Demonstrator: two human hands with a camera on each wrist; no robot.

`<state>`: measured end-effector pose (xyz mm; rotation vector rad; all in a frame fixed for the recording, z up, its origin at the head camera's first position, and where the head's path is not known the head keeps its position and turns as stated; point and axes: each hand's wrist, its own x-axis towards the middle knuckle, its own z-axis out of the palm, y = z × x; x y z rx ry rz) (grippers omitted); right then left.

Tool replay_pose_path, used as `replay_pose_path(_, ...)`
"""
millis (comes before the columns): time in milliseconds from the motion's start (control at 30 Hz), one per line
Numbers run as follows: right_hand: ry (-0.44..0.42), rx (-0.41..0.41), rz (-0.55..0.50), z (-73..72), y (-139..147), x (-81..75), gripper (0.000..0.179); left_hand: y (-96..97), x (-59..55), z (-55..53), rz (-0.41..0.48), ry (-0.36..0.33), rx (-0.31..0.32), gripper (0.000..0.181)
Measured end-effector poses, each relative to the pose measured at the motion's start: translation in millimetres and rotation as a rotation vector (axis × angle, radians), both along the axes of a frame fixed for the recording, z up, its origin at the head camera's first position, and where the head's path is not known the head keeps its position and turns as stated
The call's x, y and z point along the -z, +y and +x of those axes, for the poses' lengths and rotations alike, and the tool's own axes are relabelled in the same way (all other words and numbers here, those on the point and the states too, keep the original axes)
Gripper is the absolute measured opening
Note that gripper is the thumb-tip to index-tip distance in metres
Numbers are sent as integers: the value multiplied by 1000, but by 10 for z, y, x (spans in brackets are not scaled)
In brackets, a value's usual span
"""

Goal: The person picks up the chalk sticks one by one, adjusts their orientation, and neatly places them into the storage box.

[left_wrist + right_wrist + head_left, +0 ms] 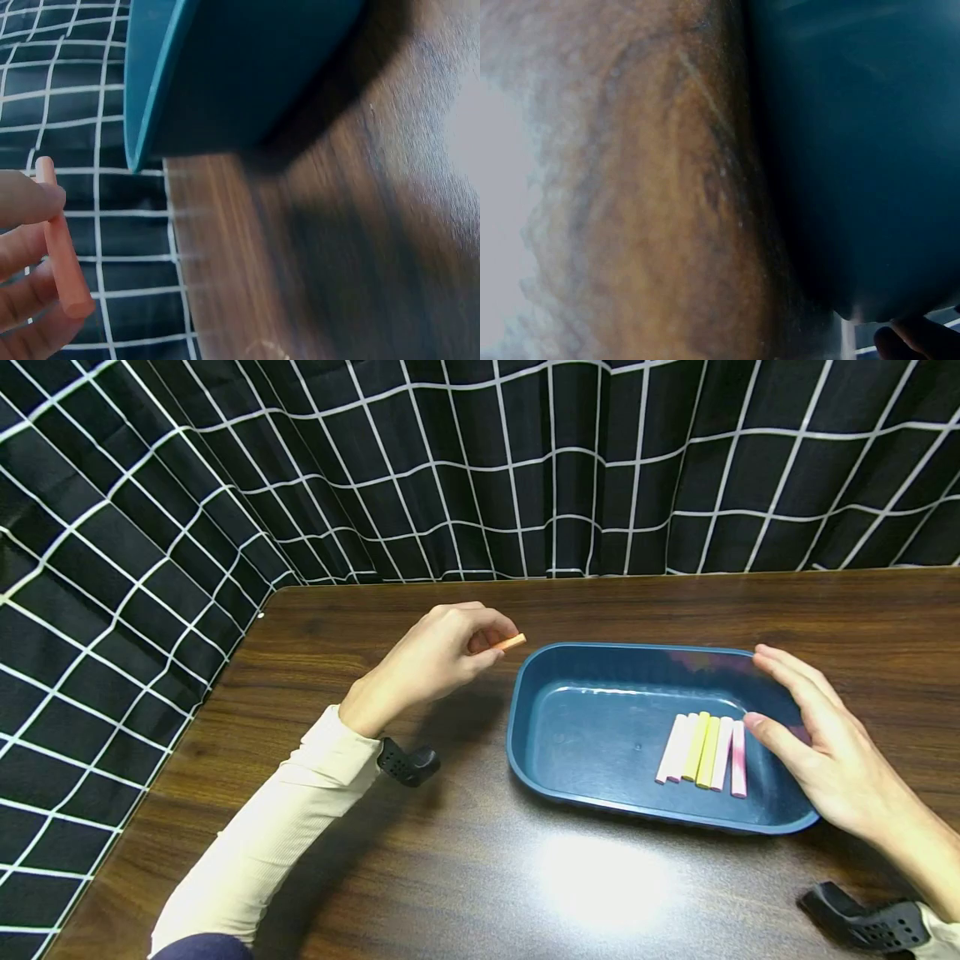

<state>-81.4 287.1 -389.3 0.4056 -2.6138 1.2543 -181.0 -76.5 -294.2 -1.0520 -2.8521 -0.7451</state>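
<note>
My left hand (450, 647) is left of a blue plastic tray (637, 806), pinching an orange chalk stick (511, 642) between thumb and fingers. In the left wrist view, the orange chalk (66, 255) is seen lengthwise against the fingers, apart from the tray. Several chalk sticks (705, 752), pale pink, yellow and pink, lie side by side in the right half of the tray. My right hand (832, 752) is over the tray's right end, fingers extended. Its fingertips reach the far rim, and its thumb overlaps the inside next to the pink chalk.
The tray stands on a dark wood-grain table (420, 860) with a bright glare patch in front. A black curtain with white grid lines (480, 468) hangs behind the table and along its left side. Black straps sit on both wrists.
</note>
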Motion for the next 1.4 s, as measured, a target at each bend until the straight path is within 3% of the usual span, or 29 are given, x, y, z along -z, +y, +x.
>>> replay_pose_path(533,0,2,6,-2,4,2,63,320,-9,78,15,-74,65,16)
replay_pose_path(1033,-3,5,5,-1,7,11,63,531,-1,100,22,-101,103,18)
replay_pose_path(1400,11,5,0,-9,3,7,62,700,45,127,-16,-192,95,24)
